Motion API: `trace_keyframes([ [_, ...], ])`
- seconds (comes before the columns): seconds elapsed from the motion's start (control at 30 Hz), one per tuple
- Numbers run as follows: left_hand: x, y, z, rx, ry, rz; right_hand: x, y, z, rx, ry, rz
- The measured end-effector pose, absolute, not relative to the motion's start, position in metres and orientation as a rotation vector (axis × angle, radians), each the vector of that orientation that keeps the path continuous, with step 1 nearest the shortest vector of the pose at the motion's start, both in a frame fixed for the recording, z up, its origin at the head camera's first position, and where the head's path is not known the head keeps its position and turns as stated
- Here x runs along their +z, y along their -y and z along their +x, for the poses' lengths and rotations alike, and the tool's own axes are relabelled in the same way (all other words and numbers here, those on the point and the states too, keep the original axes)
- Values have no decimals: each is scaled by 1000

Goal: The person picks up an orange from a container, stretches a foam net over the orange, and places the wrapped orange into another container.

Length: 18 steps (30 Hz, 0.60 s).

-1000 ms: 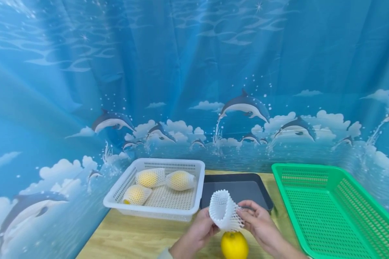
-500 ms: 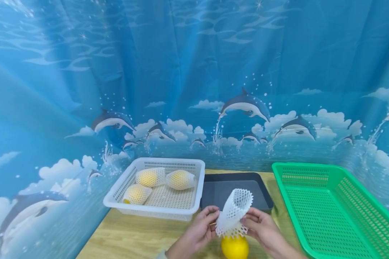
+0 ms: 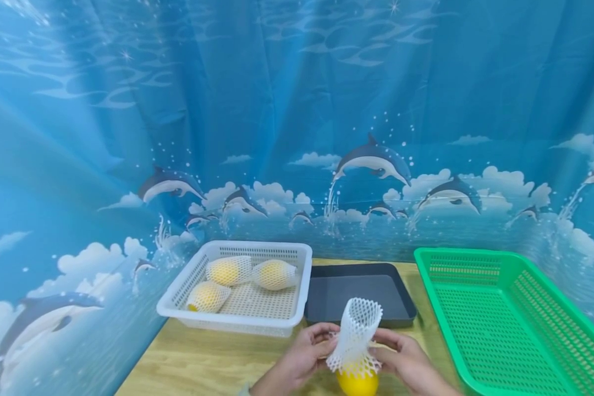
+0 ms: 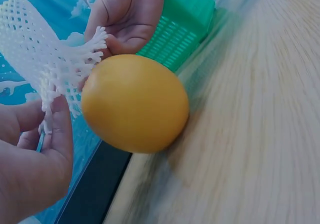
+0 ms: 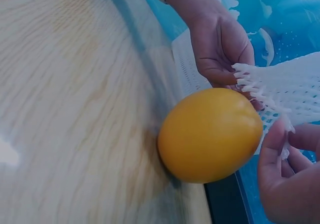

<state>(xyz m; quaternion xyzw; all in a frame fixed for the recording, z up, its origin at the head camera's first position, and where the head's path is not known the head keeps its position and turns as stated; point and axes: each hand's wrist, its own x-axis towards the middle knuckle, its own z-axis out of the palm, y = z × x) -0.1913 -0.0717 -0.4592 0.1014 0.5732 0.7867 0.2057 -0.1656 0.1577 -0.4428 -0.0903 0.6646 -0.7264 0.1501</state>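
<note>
A smooth yellow oval fruit (image 3: 357,384) stands on the wooden table at the near edge of the head view. Above it a white foam fruit net (image 3: 357,327) stands upright, its frayed lower rim over the fruit's top. My left hand (image 3: 304,352) pinches the rim on the left side. On the other side my right hand (image 3: 401,355) pinches the rim between thumb and fingers. In the left wrist view most of the fruit (image 4: 135,104) is bare, with the net (image 4: 35,49) at its top end. The right wrist view shows the rim touching or very near the fruit (image 5: 210,136).
A white basket (image 3: 227,324) at the left holds three yellow fruits in foam nets, one being this netted fruit (image 3: 275,275). Behind my hands lies a dark grey tray (image 3: 356,289). A green basket (image 3: 490,330) stands at the right. A blue dolphin curtain (image 3: 297,137) hangs behind.
The net has turned more upright and moved down, its lower rim now spread over the top of the fruit. Both hands have shifted their hold along the rim.
</note>
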Motion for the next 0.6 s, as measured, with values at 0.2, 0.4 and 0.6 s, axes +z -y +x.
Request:
trace_keyframes([
  [0.2, -463, 75, -189, 2164, -1684, 227, -446, -162, -163, -2006, -1971, -226],
  [0.4, -468, 76, -188, 2159, -1709, 243, -450, -164, -161, -1965, -1996, -200],
  [0.6, -476, 75, -185, 2167, -1734, 261, -457, -165, -158, -1918, -2025, -175],
])
